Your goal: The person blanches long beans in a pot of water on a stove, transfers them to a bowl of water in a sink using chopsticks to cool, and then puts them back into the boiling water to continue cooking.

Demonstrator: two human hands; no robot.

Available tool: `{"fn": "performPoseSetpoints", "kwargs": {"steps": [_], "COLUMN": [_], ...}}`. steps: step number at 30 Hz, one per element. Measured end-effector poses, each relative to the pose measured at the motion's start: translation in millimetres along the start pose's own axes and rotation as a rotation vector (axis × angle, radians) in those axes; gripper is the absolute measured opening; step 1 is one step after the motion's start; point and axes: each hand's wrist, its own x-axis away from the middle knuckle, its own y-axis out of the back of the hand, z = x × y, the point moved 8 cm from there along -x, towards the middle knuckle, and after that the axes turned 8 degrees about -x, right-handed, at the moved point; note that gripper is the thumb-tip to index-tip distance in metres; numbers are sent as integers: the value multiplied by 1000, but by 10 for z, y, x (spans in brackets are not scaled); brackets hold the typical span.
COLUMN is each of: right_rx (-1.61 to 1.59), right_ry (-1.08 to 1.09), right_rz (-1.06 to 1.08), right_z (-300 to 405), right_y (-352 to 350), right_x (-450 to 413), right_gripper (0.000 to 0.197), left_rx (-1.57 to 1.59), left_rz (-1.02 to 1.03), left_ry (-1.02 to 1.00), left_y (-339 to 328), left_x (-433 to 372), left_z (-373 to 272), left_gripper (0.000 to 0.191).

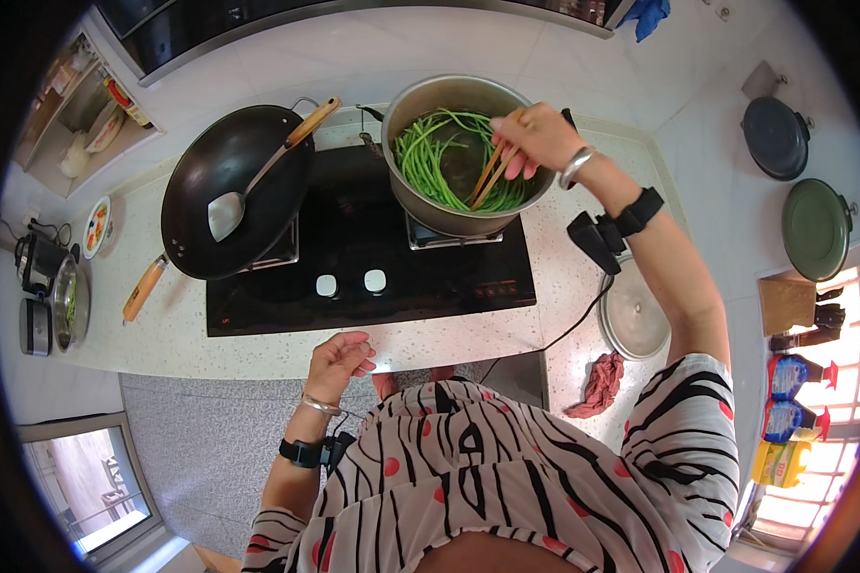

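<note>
My right hand (537, 140) holds a pair of wooden chopsticks (493, 172), their tips down among long green beans (426, 161) in liquid. The beans curve around the inside of a deep metal pot (401, 188) on the right burner. Near the counter's front edge, my left hand (340, 356) holds nothing, its fingers loosely bent and apart. On the left burner sits a black wok (208, 157), tilted. A metal spatula (227, 213) with a wooden handle rests inside it, the handle over the rim.
A round metal lid (636, 308) and a crumpled reddish cloth (598, 387) lie on the right counter. At the far left stand a metal bowl (61, 304) with green pieces and a small bowl of colourful food (98, 225). The cooktop (351, 304) has two white knobs.
</note>
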Motion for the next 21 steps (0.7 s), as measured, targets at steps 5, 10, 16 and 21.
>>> {"fn": "performPoseSetpoints", "kwargs": {"steps": [5, 10, 16, 21], "right_rx": [-222, -101, -162, -163], "right_ry": [156, 47, -116, -258], "right_rz": [-119, -58, -29, -78], "right_z": [221, -259, -580, -638], "right_y": [471, 246, 7, -106], "right_x": [-8, -221, -354, -385], "right_gripper": [34, 31, 31, 33], "left_rx": [20, 36, 50, 42], "left_rz": [-33, -4, 4, 17], "left_ry": [21, 38, -17, -34], "left_y": [128, -7, -53, -99], "left_x": [31, 7, 42, -1], "left_z": [166, 119, 70, 43], "left_gripper": [21, 22, 21, 20]}}
